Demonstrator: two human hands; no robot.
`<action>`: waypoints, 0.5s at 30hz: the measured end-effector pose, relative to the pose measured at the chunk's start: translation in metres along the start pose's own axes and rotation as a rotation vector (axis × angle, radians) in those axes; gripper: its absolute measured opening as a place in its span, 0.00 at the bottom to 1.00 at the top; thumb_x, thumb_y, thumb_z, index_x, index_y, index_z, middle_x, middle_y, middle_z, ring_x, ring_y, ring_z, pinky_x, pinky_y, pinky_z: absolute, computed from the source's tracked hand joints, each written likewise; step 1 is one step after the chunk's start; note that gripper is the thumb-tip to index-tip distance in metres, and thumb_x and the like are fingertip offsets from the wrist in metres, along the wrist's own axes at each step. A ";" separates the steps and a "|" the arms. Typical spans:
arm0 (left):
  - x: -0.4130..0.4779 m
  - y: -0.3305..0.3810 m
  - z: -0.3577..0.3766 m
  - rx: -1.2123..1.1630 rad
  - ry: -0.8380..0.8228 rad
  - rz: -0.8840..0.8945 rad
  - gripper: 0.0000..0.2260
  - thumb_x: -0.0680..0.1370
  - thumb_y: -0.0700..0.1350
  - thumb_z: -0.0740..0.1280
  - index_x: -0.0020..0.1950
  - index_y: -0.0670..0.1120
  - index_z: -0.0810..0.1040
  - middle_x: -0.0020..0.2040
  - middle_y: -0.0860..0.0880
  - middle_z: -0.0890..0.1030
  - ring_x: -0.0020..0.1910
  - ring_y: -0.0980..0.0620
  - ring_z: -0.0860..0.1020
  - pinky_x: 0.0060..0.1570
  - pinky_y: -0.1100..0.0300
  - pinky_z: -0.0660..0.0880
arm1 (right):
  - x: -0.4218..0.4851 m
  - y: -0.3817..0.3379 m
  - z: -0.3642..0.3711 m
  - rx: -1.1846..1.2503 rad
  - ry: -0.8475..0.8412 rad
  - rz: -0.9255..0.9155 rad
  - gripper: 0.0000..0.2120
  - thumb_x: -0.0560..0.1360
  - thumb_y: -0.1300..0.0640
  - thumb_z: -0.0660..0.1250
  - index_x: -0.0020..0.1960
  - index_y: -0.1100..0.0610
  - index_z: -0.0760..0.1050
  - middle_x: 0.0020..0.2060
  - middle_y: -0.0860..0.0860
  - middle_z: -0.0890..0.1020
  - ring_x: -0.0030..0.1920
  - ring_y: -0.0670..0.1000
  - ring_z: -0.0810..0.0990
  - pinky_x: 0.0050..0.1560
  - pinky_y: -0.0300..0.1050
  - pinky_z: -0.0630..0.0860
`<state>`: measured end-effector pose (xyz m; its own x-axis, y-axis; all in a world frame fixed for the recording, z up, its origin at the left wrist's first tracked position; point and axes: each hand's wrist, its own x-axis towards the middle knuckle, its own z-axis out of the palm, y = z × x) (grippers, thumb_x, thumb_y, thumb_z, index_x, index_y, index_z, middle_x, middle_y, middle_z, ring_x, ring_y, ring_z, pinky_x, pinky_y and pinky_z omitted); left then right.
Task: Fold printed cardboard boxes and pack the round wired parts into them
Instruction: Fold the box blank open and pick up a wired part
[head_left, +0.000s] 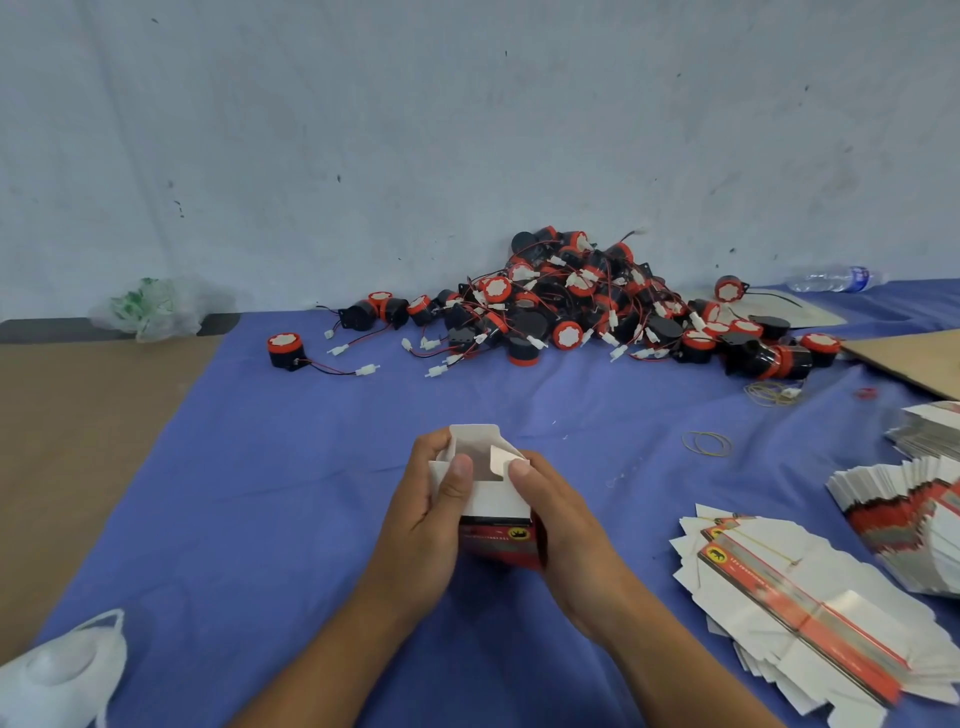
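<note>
Fingers (430, 450) of left hand (421, 525) and right hand (563, 525) curled round upright red printed cardboard box (497, 540), plain white flaps (471, 440) open upward

Straight ahead of the box (496, 501) I hold: open blue cloth (322, 467) up to the pile of round parts (571, 306), free reach. Right: stacks of flat boxes (810, 597) near my right hand (566, 525), rubber bands (706, 444) beyond them. Left: open cloth, white mask (62, 670) at the near corner, one stray part (283, 351) by the pile's left end.
</note>
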<state>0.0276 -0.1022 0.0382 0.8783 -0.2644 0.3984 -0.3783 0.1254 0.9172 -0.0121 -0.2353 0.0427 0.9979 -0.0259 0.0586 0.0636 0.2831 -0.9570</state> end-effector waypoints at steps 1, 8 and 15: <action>-0.001 0.000 0.001 0.011 -0.007 0.008 0.13 0.80 0.54 0.57 0.61 0.52 0.75 0.53 0.53 0.82 0.50 0.55 0.81 0.48 0.64 0.76 | 0.000 0.000 -0.001 -0.011 0.021 -0.015 0.22 0.71 0.40 0.67 0.59 0.52 0.80 0.57 0.60 0.82 0.60 0.61 0.81 0.62 0.62 0.78; 0.000 -0.008 0.002 -0.166 0.057 -0.141 0.11 0.77 0.49 0.61 0.53 0.52 0.82 0.48 0.49 0.84 0.47 0.51 0.80 0.45 0.55 0.76 | 0.001 0.002 -0.002 -0.128 0.072 -0.019 0.15 0.74 0.46 0.63 0.54 0.52 0.80 0.49 0.55 0.83 0.48 0.52 0.82 0.54 0.59 0.82; -0.002 -0.015 0.005 -0.033 0.198 -0.144 0.07 0.81 0.39 0.64 0.54 0.50 0.74 0.50 0.54 0.83 0.49 0.55 0.82 0.43 0.64 0.78 | -0.002 0.003 0.004 -0.218 0.109 -0.078 0.18 0.70 0.38 0.70 0.49 0.52 0.78 0.37 0.53 0.76 0.38 0.53 0.75 0.40 0.52 0.75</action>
<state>0.0304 -0.1081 0.0238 0.9640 -0.0893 0.2504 -0.2377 0.1321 0.9623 -0.0135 -0.2305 0.0411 0.9826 -0.1459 0.1147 0.1250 0.0630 -0.9902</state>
